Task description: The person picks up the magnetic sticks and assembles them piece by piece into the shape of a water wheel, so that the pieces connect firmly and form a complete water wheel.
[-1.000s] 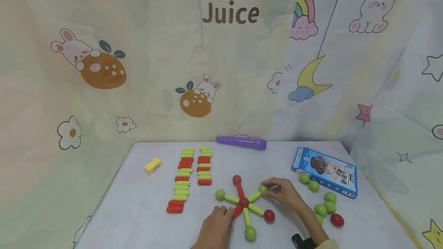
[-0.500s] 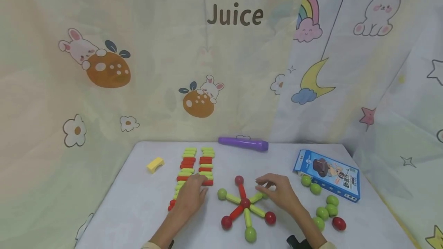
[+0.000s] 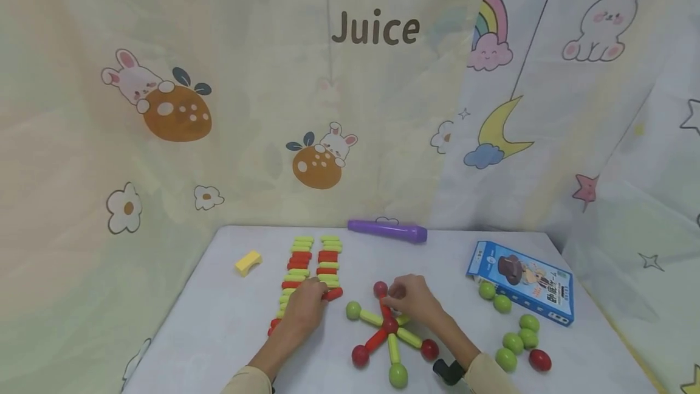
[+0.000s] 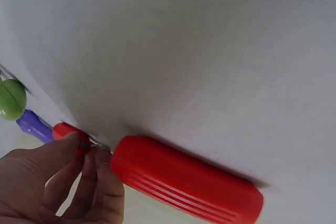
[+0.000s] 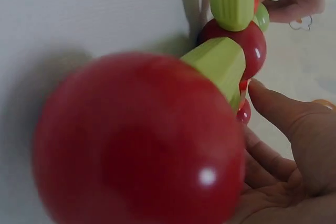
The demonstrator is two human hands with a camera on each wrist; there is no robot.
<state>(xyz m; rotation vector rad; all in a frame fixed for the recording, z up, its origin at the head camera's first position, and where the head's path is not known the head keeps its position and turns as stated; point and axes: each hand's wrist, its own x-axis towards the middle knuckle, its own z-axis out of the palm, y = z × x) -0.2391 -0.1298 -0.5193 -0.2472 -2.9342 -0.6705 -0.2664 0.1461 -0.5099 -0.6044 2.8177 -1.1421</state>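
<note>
My left hand (image 3: 306, 306) pinches a red magnetic building stick (image 3: 333, 293) between thumb and fingers, at the near end of the right-hand column of sticks. The left wrist view shows this stick's end (image 4: 83, 144) beside the thumb. My right hand (image 3: 414, 300) hovers over a star-shaped build, thumb and fingers apart, close to its upper red stick (image 3: 385, 306); contact is unclear. Around the red centre ball (image 3: 390, 325), red and green sticks lead to outer balls, such as a green ball (image 3: 398, 376) and a red ball (image 5: 139, 145). The upper-right green ball is hidden behind my right hand.
Red and green sticks (image 3: 301, 258) lie in two columns at left. A yellow arched block (image 3: 248, 263) is farther left. A purple tapered bar (image 3: 387, 231) lies at the back. Loose green balls (image 3: 513, 343), one red ball (image 3: 540, 360) and a blue box (image 3: 525, 281) are at right.
My left hand has gone from the star's lower-left arm to the stick columns and taken a red stick, now turned askew. My right hand has left the upper-right green ball and moved left.
</note>
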